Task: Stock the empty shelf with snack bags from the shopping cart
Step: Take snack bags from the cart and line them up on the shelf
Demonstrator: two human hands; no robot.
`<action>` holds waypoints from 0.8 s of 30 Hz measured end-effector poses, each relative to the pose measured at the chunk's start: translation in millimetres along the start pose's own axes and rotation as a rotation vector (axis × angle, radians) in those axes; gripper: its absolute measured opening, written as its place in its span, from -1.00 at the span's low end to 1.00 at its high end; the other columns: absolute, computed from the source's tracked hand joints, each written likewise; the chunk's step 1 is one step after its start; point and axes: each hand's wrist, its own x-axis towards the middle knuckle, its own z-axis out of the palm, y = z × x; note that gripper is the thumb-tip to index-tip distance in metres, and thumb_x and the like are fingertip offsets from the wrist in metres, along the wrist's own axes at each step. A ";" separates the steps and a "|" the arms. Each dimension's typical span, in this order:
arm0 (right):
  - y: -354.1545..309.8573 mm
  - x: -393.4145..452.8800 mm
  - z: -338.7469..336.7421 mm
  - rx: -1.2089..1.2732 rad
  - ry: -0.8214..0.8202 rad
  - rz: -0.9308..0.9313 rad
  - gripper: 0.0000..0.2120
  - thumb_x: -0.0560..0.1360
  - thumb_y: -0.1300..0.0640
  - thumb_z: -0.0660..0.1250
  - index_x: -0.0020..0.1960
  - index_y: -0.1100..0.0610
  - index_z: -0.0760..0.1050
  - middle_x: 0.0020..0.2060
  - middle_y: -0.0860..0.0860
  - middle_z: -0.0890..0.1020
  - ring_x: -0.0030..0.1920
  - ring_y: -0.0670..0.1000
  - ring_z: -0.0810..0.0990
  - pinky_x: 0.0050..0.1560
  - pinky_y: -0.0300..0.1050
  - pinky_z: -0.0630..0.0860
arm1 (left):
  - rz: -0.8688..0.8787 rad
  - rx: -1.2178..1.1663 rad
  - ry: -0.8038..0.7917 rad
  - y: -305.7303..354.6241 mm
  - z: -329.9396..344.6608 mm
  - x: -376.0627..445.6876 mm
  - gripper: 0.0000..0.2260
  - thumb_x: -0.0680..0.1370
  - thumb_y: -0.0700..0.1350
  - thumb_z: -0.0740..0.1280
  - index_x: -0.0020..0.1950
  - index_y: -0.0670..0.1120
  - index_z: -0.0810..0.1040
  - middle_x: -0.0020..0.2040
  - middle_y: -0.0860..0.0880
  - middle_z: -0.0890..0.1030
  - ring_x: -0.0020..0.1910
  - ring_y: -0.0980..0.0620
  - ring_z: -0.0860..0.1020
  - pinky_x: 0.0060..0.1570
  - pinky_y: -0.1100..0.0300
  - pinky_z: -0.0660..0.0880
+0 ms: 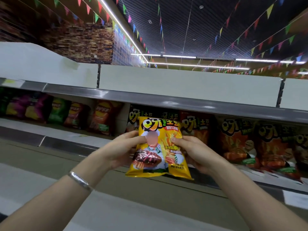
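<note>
You held one yellow snack bag (158,147) with two hands: left hand (122,150), right hand (195,153). One silver bracelet (80,180) circled your left wrist. Roughly six chip bags (101,120) stood left; about five orange bags (233,140) stood right.

Both hands, L (122,147) & R (194,153), grip yellow snack bag (159,148) upright before blurry, seemingly stocked shelf (166,99).

Coloured pennant bunting (270,10) and light strips (180,56) hang below the ceiling (191,30).
</note>
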 end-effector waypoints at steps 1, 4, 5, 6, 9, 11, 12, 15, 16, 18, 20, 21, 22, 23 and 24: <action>-2.6 10.3 10.3 -0.012 -0.007 -0.009 -0.76 0.60 0.04 0.32 0.17 0.18 0.54 -0.04 0.09 0.73 -0.05 0.08 0.72 0.06 0.05 0.63 | 0.006 -0.009 0.011 1.7 -14.7 2.3 -0.55 0.37 -0.08 0.47 0.24 -0.08 0.56 0.17 -0.26 0.64 0.25 -0.33 0.55 0.29 -0.34 0.41; -9.1 47.4 46.2 -0.021 -0.015 -0.029 -0.75 0.61 0.04 0.31 0.18 0.20 0.54 0.02 0.12 0.72 -0.02 0.08 0.70 0.08 0.05 0.62 | 0.018 -0.001 0.039 7.4 -61.7 13.3 -0.59 0.34 -0.10 0.49 0.18 -0.09 0.60 0.21 -0.31 0.61 0.29 -0.38 0.49 0.31 -0.37 0.37; -10.7 61.0 60.3 -0.020 -0.023 -0.031 -0.75 0.61 0.04 0.30 0.17 0.19 0.55 0.03 0.12 0.71 -0.03 0.07 0.69 0.07 0.05 0.62 | 0.021 -0.005 0.047 9.6 -78.3 15.9 -0.57 0.32 -0.12 0.50 0.19 -0.11 0.60 0.20 -0.32 0.61 0.28 -0.39 0.50 0.31 -0.36 0.37; -12.4 74.2 75.4 -0.016 -0.032 -0.034 -0.77 0.62 0.05 0.30 0.16 0.18 0.55 0.03 0.11 0.71 -0.04 0.06 0.68 0.07 0.04 0.61 | 0.025 -0.011 0.057 11.5 -96.8 19.6 -0.53 0.30 -0.13 0.50 0.21 -0.13 0.58 0.18 -0.33 0.61 0.26 -0.40 0.51 0.31 -0.36 0.38; -18.7 111.3 118.1 0.005 -0.056 -0.028 -0.85 0.62 0.06 0.29 0.09 0.13 0.53 0.00 0.07 0.68 -0.03 0.04 0.66 0.09 0.05 0.60 | 0.041 0.040 0.085 19.6 -146.1 29.5 -0.36 0.19 -0.05 0.56 0.26 -0.09 0.56 0.17 -0.28 0.63 0.25 -0.35 0.54 0.33 -0.35 0.36; -22.1 135.7 140.3 0.017 -0.021 -0.015 -0.81 0.60 0.04 0.32 0.12 0.14 0.50 0.05 0.08 0.67 0.05 0.08 0.65 0.19 0.11 0.57 | 0.050 0.098 0.115 23.7 -173.4 43.3 -0.30 0.19 -0.02 0.56 0.31 -0.06 0.53 0.19 -0.27 0.62 0.26 -0.34 0.54 0.32 -0.32 0.39; -24.2 147.2 149.0 0.022 0.004 -0.002 -0.76 0.60 0.03 0.33 0.15 0.16 0.48 0.08 0.09 0.66 0.10 0.11 0.65 0.22 0.11 0.56 | 0.042 0.114 0.138 25.6 -185.4 52.6 -0.31 0.26 -0.05 0.56 0.37 -0.07 0.47 0.20 -0.28 0.61 0.23 -0.35 0.55 0.27 -0.31 0.43; -28.9 175.5 166.5 0.012 0.056 0.055 -0.65 0.60 0.04 0.32 0.28 0.24 0.46 0.11 0.14 0.66 0.12 0.13 0.66 0.17 0.03 0.58 | 0.036 0.088 0.223 31.7 -206.5 76.2 -0.55 0.51 -0.24 0.43 0.36 -0.19 0.39 0.17 -0.27 0.61 0.12 -0.29 0.61 0.11 -0.26 0.54; -26.8 185.8 169.5 -0.013 0.068 0.078 -0.65 0.60 0.04 0.31 0.28 0.24 0.48 0.11 0.14 0.67 0.11 0.12 0.66 0.15 -0.01 0.58 | 0.029 0.098 0.234 31.3 -212.6 86.7 -0.65 0.51 -0.28 0.41 0.28 -0.23 0.44 0.15 -0.25 0.62 0.10 -0.25 0.61 0.09 -0.22 0.54; -23.2 197.9 176.9 -0.068 0.075 0.127 -0.65 0.59 0.00 0.30 0.27 0.20 0.52 0.14 0.10 0.66 0.12 0.08 0.64 0.19 -0.05 0.56 | 0.003 0.101 0.256 31.1 -216.6 101.8 -0.91 0.55 -0.35 0.31 0.03 -0.27 0.53 0.01 -0.21 0.60 -0.02 -0.16 0.57 0.01 -0.05 0.50; -15.6 211.1 178.8 -0.123 0.079 0.156 -0.58 0.55 -0.03 0.30 0.35 0.12 0.50 0.28 0.06 0.59 0.26 0.07 0.56 0.33 0.01 0.48 | -0.010 0.042 0.265 29.0 -219.0 117.8 -0.87 0.57 -0.39 0.23 0.01 -0.25 0.54 -0.04 -0.21 0.59 -0.11 -0.15 0.55 -0.07 0.05 0.46; -10.4 218.0 177.6 -0.134 0.076 0.163 -0.56 0.54 0.01 0.30 0.39 0.09 0.48 0.34 0.04 0.54 0.32 0.08 0.51 0.38 0.02 0.44 | -0.003 0.019 0.242 28.7 -217.7 123.7 -0.83 0.57 -0.40 0.25 0.07 -0.23 0.57 0.03 -0.22 0.62 -0.05 -0.16 0.58 -0.02 0.04 0.50; -4.9 224.2 175.5 -0.131 0.079 0.166 -0.56 0.54 0.06 0.30 0.41 0.08 0.46 0.36 0.03 0.51 0.34 0.07 0.48 0.40 0.01 0.42 | 0.012 0.005 0.210 27.1 -216.8 129.9 -0.80 0.56 -0.41 0.27 0.11 -0.21 0.58 0.09 -0.22 0.64 0.02 -0.17 0.60 0.08 0.00 0.52; -0.4 228.7 172.4 -0.119 0.091 0.162 -0.55 0.53 0.05 0.31 0.42 0.07 0.45 0.36 0.03 0.51 0.34 0.07 0.49 0.40 0.00 0.42 | 0.035 0.005 0.171 26.6 -215.3 133.5 -0.76 0.54 -0.42 0.29 0.12 -0.19 0.59 0.14 -0.22 0.63 0.09 -0.18 0.60 0.18 -0.06 0.51; -0.5 227.4 170.7 -0.121 0.103 0.162 -0.51 0.52 -0.01 0.32 0.43 0.05 0.44 0.36 0.03 0.51 0.34 0.06 0.49 0.40 0.00 0.42 | 0.061 -0.004 0.148 24.2 -217.5 141.0 -0.74 0.53 -0.43 0.29 0.13 -0.18 0.59 0.17 -0.23 0.63 0.14 -0.19 0.60 0.23 -0.10 0.49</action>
